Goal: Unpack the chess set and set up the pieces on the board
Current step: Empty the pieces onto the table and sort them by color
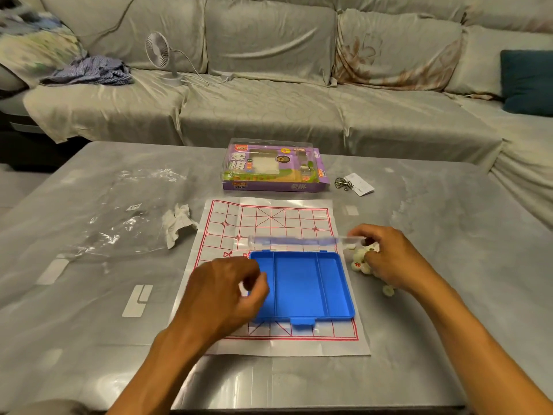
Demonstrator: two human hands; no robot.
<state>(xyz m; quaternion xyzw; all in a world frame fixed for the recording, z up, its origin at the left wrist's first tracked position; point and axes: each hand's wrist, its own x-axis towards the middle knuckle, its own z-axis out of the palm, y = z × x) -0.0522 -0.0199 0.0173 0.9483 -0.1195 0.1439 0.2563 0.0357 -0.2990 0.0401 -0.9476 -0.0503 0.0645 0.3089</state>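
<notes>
Grey sofa (269,94) behind, glossy grey table (434,265) in front, paper chess board (269,223) spread flat on it with its long axis running away from the person. Blue piece tray (302,286) sits on the near half of the board, compartments bare, clear lid (299,241) hinged up at its far edge.

Right hand (389,259) is just right of the tray, off the board's right edge, fingers curled down onto a cluster of white chess pieces (362,260); it looks to be pinching one or more, though blur and the fingers hide the actual contact. A stray piece lies nearer the person, under that wrist. Left hand (227,292) rests at the tray's left rim, fingers loosely curled; cannot tell if it grips the rim or only touches it.

Key relation: pieces lie directly under the right grip, and the board's free squares lie left and away from it. Right hand is clearly nearer. The tray and its raised lid block the near half, so likely the tray has to go first.

Around: purple retail box (275,169) beyond the board, metal ring puzzle (342,183) with a leaflet, crumpled plastic wrap (131,211) and tissue (179,220) to the left.
</notes>
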